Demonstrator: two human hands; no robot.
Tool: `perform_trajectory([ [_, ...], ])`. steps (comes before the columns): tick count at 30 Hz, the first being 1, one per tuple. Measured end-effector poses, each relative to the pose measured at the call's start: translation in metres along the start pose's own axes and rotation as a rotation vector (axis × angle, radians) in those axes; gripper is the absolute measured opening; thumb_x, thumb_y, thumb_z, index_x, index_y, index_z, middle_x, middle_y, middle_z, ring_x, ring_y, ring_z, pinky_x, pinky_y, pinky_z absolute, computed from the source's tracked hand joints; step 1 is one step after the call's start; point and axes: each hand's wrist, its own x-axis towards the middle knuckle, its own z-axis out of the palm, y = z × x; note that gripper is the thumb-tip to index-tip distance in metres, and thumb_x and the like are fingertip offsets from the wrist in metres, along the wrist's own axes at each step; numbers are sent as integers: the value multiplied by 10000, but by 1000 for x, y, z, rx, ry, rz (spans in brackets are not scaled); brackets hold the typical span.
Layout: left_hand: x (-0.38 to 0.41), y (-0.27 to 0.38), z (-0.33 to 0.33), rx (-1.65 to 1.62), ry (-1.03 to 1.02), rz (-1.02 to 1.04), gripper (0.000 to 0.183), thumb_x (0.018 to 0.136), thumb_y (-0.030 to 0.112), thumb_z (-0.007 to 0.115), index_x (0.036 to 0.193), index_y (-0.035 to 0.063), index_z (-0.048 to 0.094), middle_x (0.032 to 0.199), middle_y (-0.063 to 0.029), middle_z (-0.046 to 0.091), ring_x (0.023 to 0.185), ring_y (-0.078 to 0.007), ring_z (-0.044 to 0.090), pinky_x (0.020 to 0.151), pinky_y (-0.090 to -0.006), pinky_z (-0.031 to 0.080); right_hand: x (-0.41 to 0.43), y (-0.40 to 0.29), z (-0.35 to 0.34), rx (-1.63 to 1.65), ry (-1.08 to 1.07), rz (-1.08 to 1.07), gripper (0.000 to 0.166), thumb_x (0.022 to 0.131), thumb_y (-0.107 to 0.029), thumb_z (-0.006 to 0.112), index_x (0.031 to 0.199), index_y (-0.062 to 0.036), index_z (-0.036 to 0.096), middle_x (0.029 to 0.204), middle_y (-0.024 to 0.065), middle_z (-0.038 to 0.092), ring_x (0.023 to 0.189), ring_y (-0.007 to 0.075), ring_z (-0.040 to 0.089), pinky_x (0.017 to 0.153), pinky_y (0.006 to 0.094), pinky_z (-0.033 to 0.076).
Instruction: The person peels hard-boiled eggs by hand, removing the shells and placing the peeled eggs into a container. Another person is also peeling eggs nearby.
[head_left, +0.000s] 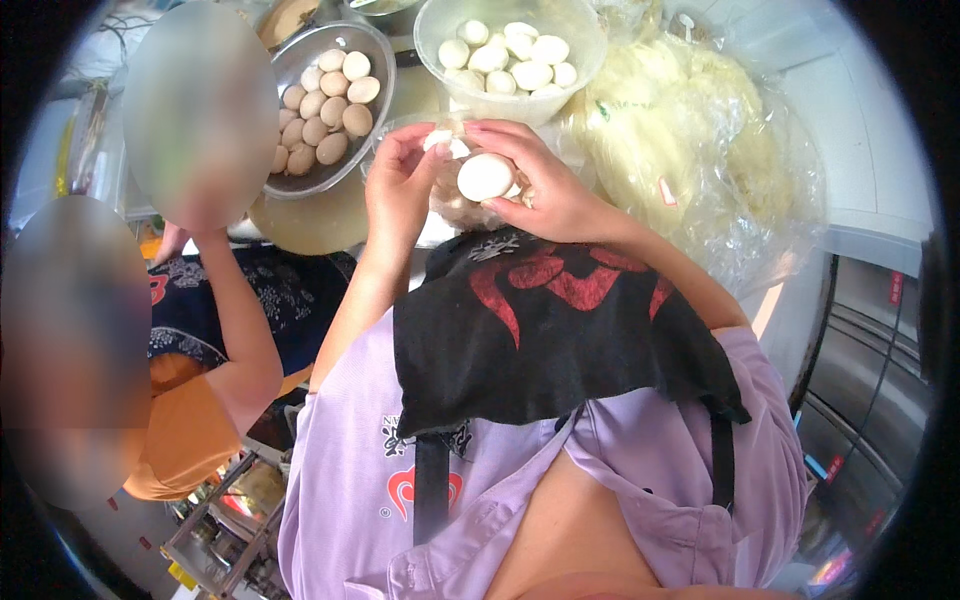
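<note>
In my right hand (544, 176) rests a white peeled-looking egg (486, 178), with thumb below it and fingers above. My left hand (405, 169) pinches a torn white piece of eggshell (448, 144) between thumb and fingers, just left of the egg. Beneath both hands is a clear plastic container (450, 199) with what look like shell bits inside, partly hidden by my hands. Beyond them stands a translucent plastic tub (517, 109) holding several white eggs (531, 73). To the left, a metal bowl (386, 75) contains several brown, unpeeled eggs (334, 111).
A large clear plastic bag (675, 127) with pale yellow contents lies at the right. A round board (300, 225) sits under the metal bowl. On my left is another person in an orange sleeve (184, 424). Steel doors or drawers (862, 360) stand at the far right.
</note>
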Motion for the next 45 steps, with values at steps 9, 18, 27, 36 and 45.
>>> perform_trajectory([
  [9,-3,0,-12,688,-7,601,155,782,26,710,925,69,668,1175,-102,616,1068,-312,577,902,-394,467,12,23,-42,-257,352,-7,477,787,-17,704,1230,-55,533,1281,119,539,1209,260,508,1006,366,424],
  [18,59,-59,-110,1015,235,122,151,841,181,603,897,45,636,1008,-149,608,898,-371,616,791,-470,494,19,45,-76,-721,219,127,365,944,-96,533,1308,-83,550,1372,121,500,1271,289,465,1065,385,362],
  [27,70,-49,-121,1229,122,-106,301,781,223,719,996,42,609,1025,-184,591,953,-378,604,803,-466,494,13,53,-73,-661,151,149,366,969,-107,473,1329,-87,536,1414,137,454,1297,298,439,1079,390,343],
  [36,84,-71,-126,1322,169,-188,317,845,236,600,1094,40,611,1066,-125,623,992,-331,610,800,-432,504,8,56,-70,-734,136,82,352,943,-89,506,1291,-49,540,1395,140,468,1300,295,427,1095,390,313],
  [45,-30,-65,-103,745,437,555,586,702,38,776,1235,97,539,1213,-140,477,1074,-308,533,891,-388,502,7,48,-70,-568,184,148,332,910,-58,546,1241,-45,568,1329,127,541,1266,268,474,1094,382,325],
])
